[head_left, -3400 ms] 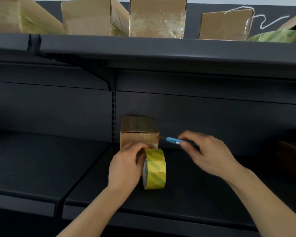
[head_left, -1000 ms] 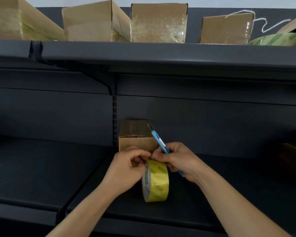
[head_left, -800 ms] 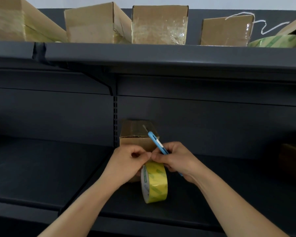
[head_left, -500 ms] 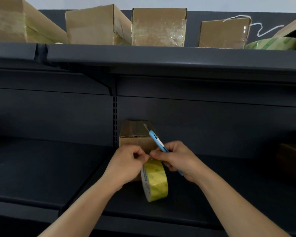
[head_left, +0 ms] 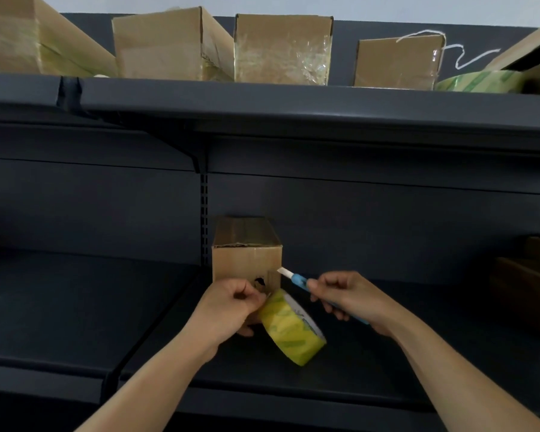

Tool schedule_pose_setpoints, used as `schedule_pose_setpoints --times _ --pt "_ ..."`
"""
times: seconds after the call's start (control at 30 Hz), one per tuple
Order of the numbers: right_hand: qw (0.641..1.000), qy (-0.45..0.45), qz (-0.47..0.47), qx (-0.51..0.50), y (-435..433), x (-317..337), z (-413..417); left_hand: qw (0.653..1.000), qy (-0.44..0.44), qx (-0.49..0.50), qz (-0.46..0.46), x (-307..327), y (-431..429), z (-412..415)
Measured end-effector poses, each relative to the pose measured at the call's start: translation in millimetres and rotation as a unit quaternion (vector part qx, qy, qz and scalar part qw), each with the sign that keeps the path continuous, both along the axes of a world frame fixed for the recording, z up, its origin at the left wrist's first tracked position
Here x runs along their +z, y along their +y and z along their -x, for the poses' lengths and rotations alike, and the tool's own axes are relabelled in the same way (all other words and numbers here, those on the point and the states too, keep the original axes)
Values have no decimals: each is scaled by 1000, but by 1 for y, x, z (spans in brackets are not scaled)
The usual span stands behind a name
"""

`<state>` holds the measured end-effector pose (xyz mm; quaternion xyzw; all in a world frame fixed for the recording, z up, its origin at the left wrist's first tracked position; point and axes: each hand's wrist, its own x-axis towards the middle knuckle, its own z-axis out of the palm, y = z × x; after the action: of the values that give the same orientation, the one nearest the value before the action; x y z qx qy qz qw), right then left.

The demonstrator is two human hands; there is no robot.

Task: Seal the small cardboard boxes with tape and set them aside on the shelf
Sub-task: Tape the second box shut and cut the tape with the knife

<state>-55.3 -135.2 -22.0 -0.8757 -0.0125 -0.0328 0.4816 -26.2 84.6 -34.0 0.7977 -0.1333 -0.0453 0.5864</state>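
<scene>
Small cardboard box (head_left: 247, 254) upright on the lower shelf (head_left: 387, 369), toward the back edge, against the dark back panel and beside the slotted upright. Flaps down on top; small dark hole low on the front face.

Just in front of the box, tape roll (head_left: 290, 330), yellow with green print, tilted over to the right. Left hand (head_left: 228, 307) curled at the roll's upper left, thumb and forefinger pinched together at its top rim, close against the box's lower front. Whether pinching the loose tape end or the roll itself: cannot tell.

Right hand (head_left: 346, 297) to the right of the roll, closed round a blue utility knife (head_left: 298, 279). Blade out, tip pointing up and left, just beside the box's front right edge; contact unclear.

Above, on the upper shelf (head_left: 293, 104), a row of taped cardboard boxes (head_left: 282, 49) along the front edge. Second tape roll (head_left: 480, 81) lying flat at the right end, white string (head_left: 468, 57) behind it.

At the right edge of the lower shelf, well apart from the hands, a dark box (head_left: 527, 294) in shadow.
</scene>
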Motion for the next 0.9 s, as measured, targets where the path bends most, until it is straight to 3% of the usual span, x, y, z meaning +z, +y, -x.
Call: schedule_pose_setpoints --times 0.23,0.33,0.63,0.73,0.83,0.9 --pt "997 19 62 -49 -19 -16 2 967 -90 -4 -236 -12 20 -9" --pt "985 31 156 -61 -28 -21 2 935 -117 -22 -334 -16 24 -12" --pt "952 60 300 -25 -28 -21 3 897 -127 -7 -423 -13 32 -16" --pt "955 68 289 -17 -24 -19 3 907 -155 62 -386 0 45 -15" --pt "963 -12 264 -56 -8 -11 -3 929 -238 191 -210 6 53 -15" --pt "979 -70 179 -62 10 -4 -10 940 -249 216 -91 5 52 -18"
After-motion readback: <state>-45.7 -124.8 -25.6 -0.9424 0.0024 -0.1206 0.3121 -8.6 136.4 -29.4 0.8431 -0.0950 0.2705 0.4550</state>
